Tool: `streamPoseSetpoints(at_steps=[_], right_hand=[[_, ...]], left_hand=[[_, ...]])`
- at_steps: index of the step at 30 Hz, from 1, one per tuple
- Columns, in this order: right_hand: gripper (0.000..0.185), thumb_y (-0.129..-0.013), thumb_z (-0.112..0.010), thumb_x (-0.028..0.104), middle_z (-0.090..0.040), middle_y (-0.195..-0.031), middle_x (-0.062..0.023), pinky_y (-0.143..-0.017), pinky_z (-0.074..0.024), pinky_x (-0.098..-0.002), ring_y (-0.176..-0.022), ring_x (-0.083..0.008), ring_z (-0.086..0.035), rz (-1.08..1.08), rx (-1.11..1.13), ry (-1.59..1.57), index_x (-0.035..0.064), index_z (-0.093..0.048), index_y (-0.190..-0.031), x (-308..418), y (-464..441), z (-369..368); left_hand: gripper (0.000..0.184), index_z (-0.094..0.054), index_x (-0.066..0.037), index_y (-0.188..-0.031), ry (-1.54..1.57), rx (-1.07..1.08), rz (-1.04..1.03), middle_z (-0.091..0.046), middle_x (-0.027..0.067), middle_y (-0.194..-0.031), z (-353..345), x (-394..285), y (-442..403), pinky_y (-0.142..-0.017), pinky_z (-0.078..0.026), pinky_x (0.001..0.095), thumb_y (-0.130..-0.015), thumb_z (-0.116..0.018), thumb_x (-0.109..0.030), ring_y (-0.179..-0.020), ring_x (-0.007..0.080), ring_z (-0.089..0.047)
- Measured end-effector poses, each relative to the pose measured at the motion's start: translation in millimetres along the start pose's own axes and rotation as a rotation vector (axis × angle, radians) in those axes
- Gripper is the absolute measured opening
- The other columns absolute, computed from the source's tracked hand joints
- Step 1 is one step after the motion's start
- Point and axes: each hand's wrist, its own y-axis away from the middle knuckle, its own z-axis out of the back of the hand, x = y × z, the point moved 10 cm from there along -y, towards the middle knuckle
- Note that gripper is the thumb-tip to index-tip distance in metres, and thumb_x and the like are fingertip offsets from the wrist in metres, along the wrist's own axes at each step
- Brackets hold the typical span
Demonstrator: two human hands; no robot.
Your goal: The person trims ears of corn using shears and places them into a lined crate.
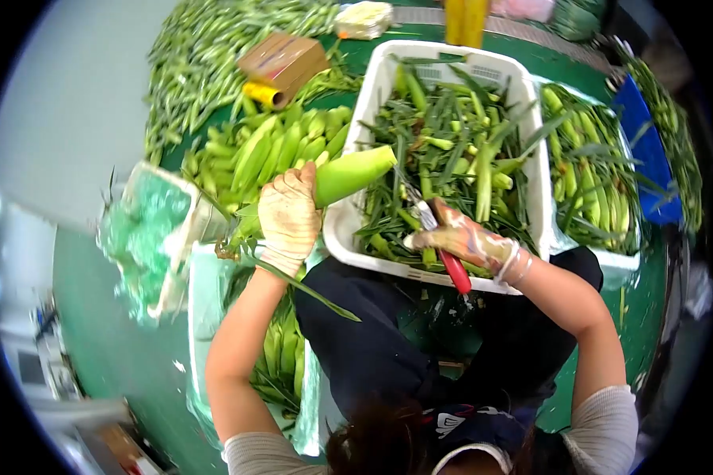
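My left hand (289,212), in a pale stained glove, is wrapped around an ear of corn (352,174) in its green husk. The ear tilts up to the right, with its pale trimmed end over the white crate's left rim. Long leaves hang from its other end below my fist. My right hand (463,237), also gloved, grips pruning shears (455,271) with a red handle. Their metal blades point up-left, just below the ear's cut end and apart from it. Under both, the white crate (342,229) holds cut leaves and stalk pieces.
Left of the crate lies a heap of husked-on corn ears (269,150). Behind it are a cardboard box (284,63), a yellow roll (263,93) and more corn. Plastic-lined crates of ears stand at right (630,257) and lower left (202,332). A blue bin (650,158) is far right.
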Motion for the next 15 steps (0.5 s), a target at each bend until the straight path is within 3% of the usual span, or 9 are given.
streamPoseSetpoints(at_steps=[2,4,6,7,10,11,12,14,15], right_hand=[[0.05,-0.081,-0.062,0.042,-0.055,-0.086,-0.0139,-0.075,-0.0422,-0.0334,-0.081,-0.025,-0.051,0.327,-0.002,0.05,0.0046,-0.055,-0.114,-7,-14,9],[0.033,-0.084,-0.061,0.037,-0.061,-0.085,-0.0124,-0.072,-0.0445,-0.0299,-0.076,-0.0172,-0.052,0.267,0.089,-0.282,0.0059,-0.067,-0.09,-11,-21,18],[0.031,-0.08,-0.065,0.034,-0.061,-0.069,-0.0087,-0.06,-0.0474,-0.0298,-0.059,-0.0152,-0.053,0.059,0.071,-0.507,0.0032,-0.062,-0.074,-21,-11,26],[0.033,-0.076,-0.069,0.031,-0.055,-0.055,-0.005,-0.047,-0.0459,-0.0305,-0.046,-0.0158,-0.052,0.034,-0.025,-0.555,0.0031,-0.056,-0.064,-29,-10,33],[0.027,-0.077,-0.069,0.024,-0.054,-0.055,-0.0056,-0.042,-0.045,-0.0296,-0.046,-0.015,-0.052,-0.065,-0.162,-0.572,0.0028,-0.056,-0.065,-98,-19,46],[0.023,-0.079,-0.066,0.021,-0.055,-0.057,-0.0041,-0.042,-0.0443,-0.0291,-0.046,-0.0142,-0.051,0.003,-0.098,-0.671,0.0036,-0.055,-0.068,-93,-11,53],[0.02,-0.084,-0.061,0.021,-0.057,-0.064,-0.0039,-0.048,-0.0467,-0.0287,-0.053,-0.013,-0.054,-0.128,-0.059,-0.842,0.003,-0.056,-0.077,-94,-6,52],[0.022,-0.088,-0.057,0.024,-0.058,-0.073,-0.0037,-0.056,-0.0491,-0.0288,-0.061,-0.0139,-0.057,0.006,0.142,-1.085,0.0013,-0.058,-0.09,-55,-2,61],[0.028,-0.09,-0.056,0.027,-0.058,-0.079,-0.0031,-0.066,-0.0495,-0.0284,-0.069,-0.0137,-0.058,0.129,0.07,-0.79,0.0008,-0.058,-0.1,-45,5,83]], left_hand=[[0.061,-0.049,-0.01,-0.117,-0.109,0.028,-0.094,-0.055,0.0067,-0.097,-10,-29,-15,-0.078,-0.042,0.0365,-0.061,-0.071,-0.018,-0.09,0.0246,-0.054],[0.023,-0.053,-0.01,-0.103,-0.121,-0.181,-0.237,-0.053,0.0044,-0.079,10,-61,-27,-0.067,-0.044,0.0333,-0.08,-0.051,-0.01,-0.077,0.0204,-0.056],[0.025,-0.053,-0.01,-0.104,-0.084,-0.156,-0.249,-0.054,0.0045,-0.081,5,-72,-37,-0.068,-0.044,0.0341,-0.079,-0.052,-0.01,-0.077,0.0209,-0.056],[0.026,-0.054,-0.01,-0.104,-0.046,-0.129,-0.236,-0.055,0.0047,-0.082,1,-75,-43,-0.07,-0.045,0.0348,-0.078,-0.053,-0.011,-0.077,0.0215,-0.056],[0.034,-0.055,-0.011,-0.109,0.09,-0.156,-0.339,-0.057,0.0055,-0.089,10,-84,-59,-0.077,-0.044,0.0379,-0.075,-0.059,-0.012,-0.082,0.0236,-0.057],[0.045,-0.055,-0.012,-0.112,0.145,-0.215,-0.359,-0.057,0.005,-0.099,15,-84,-61,-0.084,-0.041,0.0417,-0.068,-0.064,-0.012,-0.091,0.0248,-0.056],[0.045,-0.055,-0.012,-0.112,0.139,-0.224,-0.363,-0.057,0.005,-0.099,21,-87,-71,-0.084,-0.041,0.0417,-0.068,-0.064,-0.012,-0.091,0.0248,-0.056],[0.05,-0.056,-0.012,-0.113,0.365,-0.314,-0.578,-0.054,0.0042,-0.104,44,-110,-72,-0.089,-0.039,0.0426,-0.064,-0.066,-0.009,-0.098,0.0242,-0.053],[0.051,-0.057,-0.015,-0.112,0.332,-0.353,-0.62,-0.053,0.0033,-0.107,44,-122,-74,-0.092,-0.038,0.0431,-0.063,-0.065,-0.006,-0.102,0.0243,-0.052]])
